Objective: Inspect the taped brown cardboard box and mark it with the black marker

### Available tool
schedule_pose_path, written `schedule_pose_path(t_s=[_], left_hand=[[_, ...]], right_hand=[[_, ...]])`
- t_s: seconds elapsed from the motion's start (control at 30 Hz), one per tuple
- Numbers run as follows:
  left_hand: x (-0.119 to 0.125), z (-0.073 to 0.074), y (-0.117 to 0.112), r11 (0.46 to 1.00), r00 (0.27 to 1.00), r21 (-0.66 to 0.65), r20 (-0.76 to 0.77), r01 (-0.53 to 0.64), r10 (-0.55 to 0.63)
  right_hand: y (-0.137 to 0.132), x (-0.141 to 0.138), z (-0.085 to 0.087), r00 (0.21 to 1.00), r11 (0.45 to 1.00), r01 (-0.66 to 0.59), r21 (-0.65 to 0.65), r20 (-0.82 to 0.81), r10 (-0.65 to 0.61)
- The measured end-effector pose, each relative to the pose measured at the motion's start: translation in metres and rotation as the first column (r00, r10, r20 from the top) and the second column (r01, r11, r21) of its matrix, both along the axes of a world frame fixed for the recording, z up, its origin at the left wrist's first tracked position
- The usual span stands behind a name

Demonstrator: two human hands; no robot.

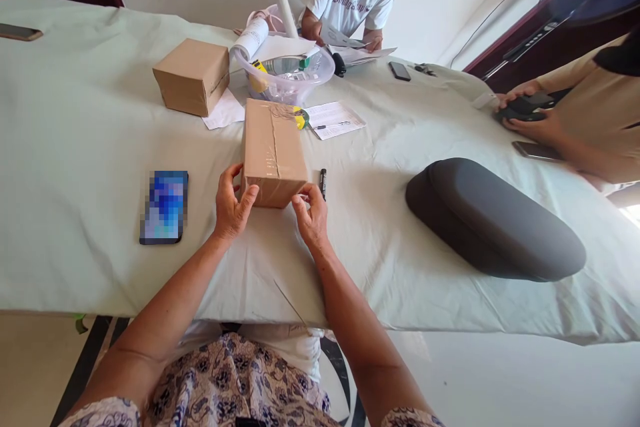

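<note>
A taped cardboard box [260,140] sits on the cloth-covered table in front of me, with clear tape along its top seam. My left hand [233,207] grips its near left corner, fingers at the left side and thumb by the front face. At the near right corner, my right hand [311,217] holds the box with bent fingers and thumb; some fingertips are hidden. A black marker [323,184] lies just right of the box, close to my right hand. Behind the box are a yellow-green tape measure [301,118] and a printed sheet with a pen [343,121].
Another cardboard box [187,77] stands at the back left, beside a plastic basin [320,73] of supplies. A phone [165,207] lies left, a dark padded case [495,220] right. One person [350,0] holds papers opposite; another person's hands [530,110] hold a dark object.
</note>
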State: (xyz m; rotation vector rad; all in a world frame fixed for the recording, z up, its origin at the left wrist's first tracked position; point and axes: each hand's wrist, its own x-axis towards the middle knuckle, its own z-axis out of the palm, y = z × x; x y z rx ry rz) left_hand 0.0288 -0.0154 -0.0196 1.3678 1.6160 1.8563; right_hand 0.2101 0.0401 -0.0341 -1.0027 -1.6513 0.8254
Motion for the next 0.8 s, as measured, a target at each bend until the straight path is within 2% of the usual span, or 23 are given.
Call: schedule_pose_path(t_s=[0.13, 0.2, 0.37, 0.5, 0.63, 0.8], left_hand=[[0.006, 0.004, -0.005, 1.000, 0.999, 0.003, -0.046, -0.025, 0.025], [0.008, 0.007, -0.007, 1.000, 0.997, 0.017, -0.075, -0.021, 0.022], [0.010, 0.006, -0.007, 0.999, 0.989, 0.027, -0.140, -0.040, 0.044], [0.012, 0.003, -0.007, 0.997, 0.964, 0.067, -0.261, -0.038, 0.054], [0.014, 0.003, -0.009, 0.997, 0.946, 0.068, -0.321, -0.035, 0.055], [0.013, 0.004, -0.009, 0.997, 0.971, 0.073, -0.236, -0.013, 0.030]], right_hand=[[-0.008, 0.000, 0.006, 0.999, 0.990, 0.026, 0.136, 0.023, -0.029], [-0.010, -0.001, 0.008, 0.998, 0.986, 0.044, 0.161, 0.044, -0.051], [-0.012, -0.002, 0.009, 0.991, 0.987, 0.121, 0.108, 0.034, -0.126], [-0.015, -0.003, 0.011, 0.979, 0.972, 0.203, 0.121, 0.008, -0.206], [-0.016, -0.003, 0.013, 0.980, 0.974, 0.198, 0.108, -0.001, -0.199], [-0.014, -0.002, 0.014, 0.992, 0.988, 0.125, 0.093, -0.049, -0.120]])
